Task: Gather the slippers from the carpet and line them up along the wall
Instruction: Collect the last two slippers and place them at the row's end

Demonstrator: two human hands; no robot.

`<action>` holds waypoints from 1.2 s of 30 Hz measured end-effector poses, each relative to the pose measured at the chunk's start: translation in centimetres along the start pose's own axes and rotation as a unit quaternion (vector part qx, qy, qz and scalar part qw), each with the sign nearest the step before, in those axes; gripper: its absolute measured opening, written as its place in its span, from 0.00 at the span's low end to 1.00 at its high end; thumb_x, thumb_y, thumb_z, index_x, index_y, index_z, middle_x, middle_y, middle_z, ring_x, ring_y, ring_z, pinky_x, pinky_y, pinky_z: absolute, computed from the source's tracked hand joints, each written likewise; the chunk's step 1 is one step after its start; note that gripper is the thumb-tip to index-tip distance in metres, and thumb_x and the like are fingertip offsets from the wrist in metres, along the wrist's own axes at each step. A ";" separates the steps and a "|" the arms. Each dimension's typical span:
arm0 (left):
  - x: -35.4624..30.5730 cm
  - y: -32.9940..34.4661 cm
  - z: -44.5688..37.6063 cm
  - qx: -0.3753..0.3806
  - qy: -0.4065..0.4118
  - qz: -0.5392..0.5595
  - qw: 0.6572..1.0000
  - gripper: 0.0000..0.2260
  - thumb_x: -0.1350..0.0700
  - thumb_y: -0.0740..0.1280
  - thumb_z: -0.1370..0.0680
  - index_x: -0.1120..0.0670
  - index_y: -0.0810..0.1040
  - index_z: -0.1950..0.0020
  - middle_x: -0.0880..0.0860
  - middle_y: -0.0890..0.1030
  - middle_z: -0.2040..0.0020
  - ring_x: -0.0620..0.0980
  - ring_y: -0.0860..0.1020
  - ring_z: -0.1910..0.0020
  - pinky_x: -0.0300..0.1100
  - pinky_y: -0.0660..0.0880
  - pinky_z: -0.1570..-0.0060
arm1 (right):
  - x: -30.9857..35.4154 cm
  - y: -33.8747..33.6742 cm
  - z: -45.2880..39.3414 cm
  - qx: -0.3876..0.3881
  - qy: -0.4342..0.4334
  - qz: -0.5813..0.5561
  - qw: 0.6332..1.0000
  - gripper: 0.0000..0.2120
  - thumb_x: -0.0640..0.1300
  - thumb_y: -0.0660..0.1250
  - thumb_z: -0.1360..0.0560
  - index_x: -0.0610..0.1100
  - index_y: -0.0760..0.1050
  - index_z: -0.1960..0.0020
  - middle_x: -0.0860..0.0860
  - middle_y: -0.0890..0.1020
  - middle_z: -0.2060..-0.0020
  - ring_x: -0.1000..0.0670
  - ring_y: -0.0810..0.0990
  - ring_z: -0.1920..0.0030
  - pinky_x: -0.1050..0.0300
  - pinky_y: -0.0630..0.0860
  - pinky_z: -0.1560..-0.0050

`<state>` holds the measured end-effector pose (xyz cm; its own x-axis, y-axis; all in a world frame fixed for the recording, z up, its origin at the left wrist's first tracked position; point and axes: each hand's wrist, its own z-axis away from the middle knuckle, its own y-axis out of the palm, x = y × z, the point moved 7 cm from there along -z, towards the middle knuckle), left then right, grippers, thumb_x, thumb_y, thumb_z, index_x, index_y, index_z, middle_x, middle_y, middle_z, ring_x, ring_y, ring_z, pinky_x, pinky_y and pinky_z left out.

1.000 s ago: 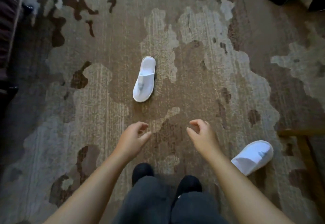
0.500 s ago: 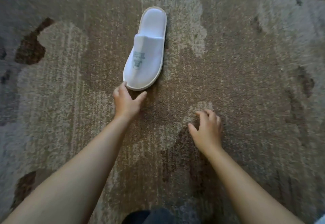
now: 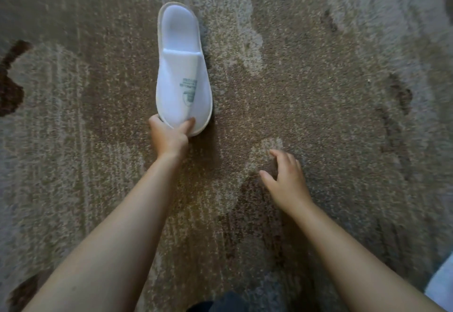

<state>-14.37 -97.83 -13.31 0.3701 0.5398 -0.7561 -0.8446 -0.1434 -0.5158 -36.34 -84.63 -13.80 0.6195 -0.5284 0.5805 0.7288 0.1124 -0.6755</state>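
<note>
White slipper (image 3: pixel 182 71) lies sole-down on the carpet (image 3: pixel 318 91), toe toward the person, heel at 12 o'clock. Left hand (image 3: pixel 169 135) pinches the toe end: thumb on top, fingers tucked under the edge, probably to lift it one-handed. Right hand (image 3: pixel 284 179) at 4 o'clock from the slipper, half-open, empty, fingertips on or just over the carpet, likely bracing. Pale edge at frame's 5 o'clock may be a second slipper; can't tell.
</note>
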 end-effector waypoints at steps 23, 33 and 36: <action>2.1 21.2 29.0 0.422 0.225 -0.107 0.872 0.12 0.59 0.67 0.28 0.54 0.67 0.49 0.45 0.72 0.58 0.44 0.72 0.58 0.36 0.69 0.63 | -27.7 -11.0 22.3 -0.323 0.480 -0.071 0.813 0.42 0.48 0.72 0.34 0.42 0.51 0.29 0.38 0.53 0.27 0.37 0.55 0.29 0.41 0.57 0.30; 1.7 20.8 28.2 0.429 0.197 -0.086 0.877 0.11 0.59 0.67 0.28 0.53 0.67 0.49 0.47 0.73 0.58 0.50 0.74 0.55 0.49 0.74 0.57 | -29.1 -12.6 22.5 -0.395 0.486 -0.206 0.752 0.29 0.42 0.73 0.35 0.35 0.64 0.40 0.37 0.74 0.40 0.37 0.73 0.41 0.48 0.70 0.43; 0.0 19.3 28.1 0.415 0.182 -0.074 0.888 0.11 0.59 0.67 0.28 0.53 0.68 0.50 0.50 0.74 0.57 0.52 0.74 0.55 0.50 0.74 0.58 | -27.2 -15.2 21.4 -0.378 0.449 -0.203 0.784 0.18 0.43 0.67 0.30 0.35 0.66 0.46 0.36 0.76 0.45 0.37 0.76 0.46 0.49 0.71 0.50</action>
<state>-41.54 -77.31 -11.90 0.4731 0.1762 -0.8632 -0.7152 0.6490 -0.2595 -58.04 -53.96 -9.57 -0.3223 -0.8087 0.4921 0.2213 -0.5698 -0.7914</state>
